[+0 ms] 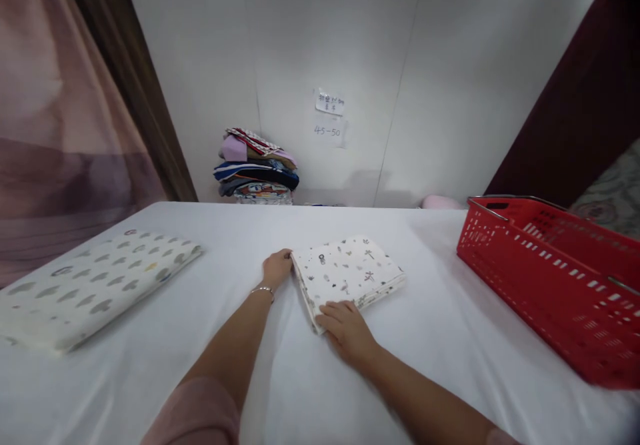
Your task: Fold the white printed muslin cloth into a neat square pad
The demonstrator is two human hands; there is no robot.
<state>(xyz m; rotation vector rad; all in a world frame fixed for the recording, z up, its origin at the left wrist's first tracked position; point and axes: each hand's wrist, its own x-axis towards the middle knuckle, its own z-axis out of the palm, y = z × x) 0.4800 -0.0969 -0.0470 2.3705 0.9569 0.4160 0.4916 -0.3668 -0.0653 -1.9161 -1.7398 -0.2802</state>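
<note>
A folded white cloth (350,268) printed with small grey and brown figures lies on the white-covered table, between my hands. My left hand (277,268), with a bracelet at the wrist, is closed at the cloth's far left corner. At the near left corner, my right hand (350,331) has its fingers over the edge and grips it; the thumb is partly hidden. The layered folds show along the cloth's near edge.
To the left lies a larger folded cloth (110,275) with grey cloud-like prints. A red perforated basket (545,285) stands at the right. Behind the table rises a stack of folded fabrics (257,168), beside handwritten paper signs (329,118) on the wall.
</note>
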